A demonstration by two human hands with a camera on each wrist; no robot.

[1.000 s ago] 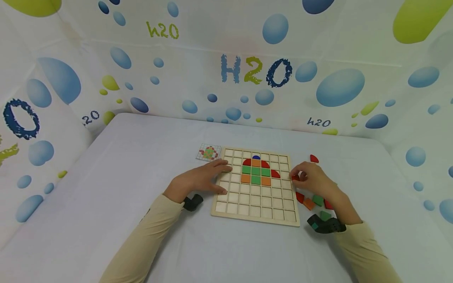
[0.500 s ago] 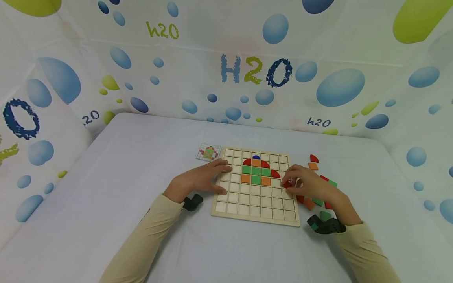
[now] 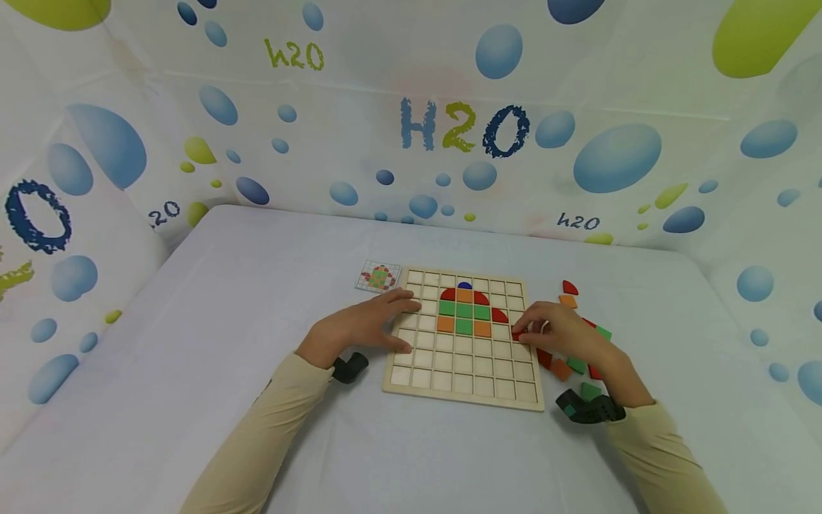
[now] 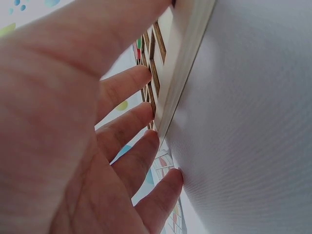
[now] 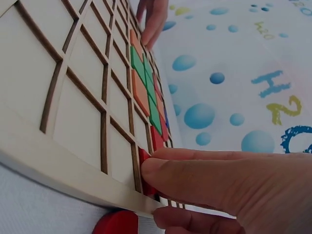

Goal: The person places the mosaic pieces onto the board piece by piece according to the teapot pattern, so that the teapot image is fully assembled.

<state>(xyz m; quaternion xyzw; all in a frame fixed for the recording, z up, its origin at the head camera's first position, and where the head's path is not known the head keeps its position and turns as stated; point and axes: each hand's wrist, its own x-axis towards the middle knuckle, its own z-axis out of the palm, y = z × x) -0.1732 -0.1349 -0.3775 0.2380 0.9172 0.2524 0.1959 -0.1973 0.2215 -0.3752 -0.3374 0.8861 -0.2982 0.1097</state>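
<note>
A square wooden grid board (image 3: 462, 368) lies on the table. Red, green, orange and blue tiles fill part of its upper middle. My left hand (image 3: 359, 325) rests on the board's left edge, fingers spread and fairly straight, as the left wrist view also shows. At the right side, my right hand (image 3: 557, 332) pinches a red tile (image 3: 516, 335) between thumb and fingers, over a cell in the outermost column. In the right wrist view this red tile (image 5: 143, 156) sits at the cell, partly covered by the thumb. Left of it and one row up lies a red quarter-round tile (image 3: 499, 315).
A small pattern card (image 3: 379, 276) lies by the board's upper left corner. Loose tiles are scattered right of the board, among them a red quarter-round (image 3: 569, 288), an orange tile (image 3: 561, 369) and a green tile (image 3: 590, 391). Some are partly hidden beneath the right hand.
My right hand has moved left from beside the board onto its right column, carrying the red tile and lowering it to a cell. The left hand has stayed put.
</note>
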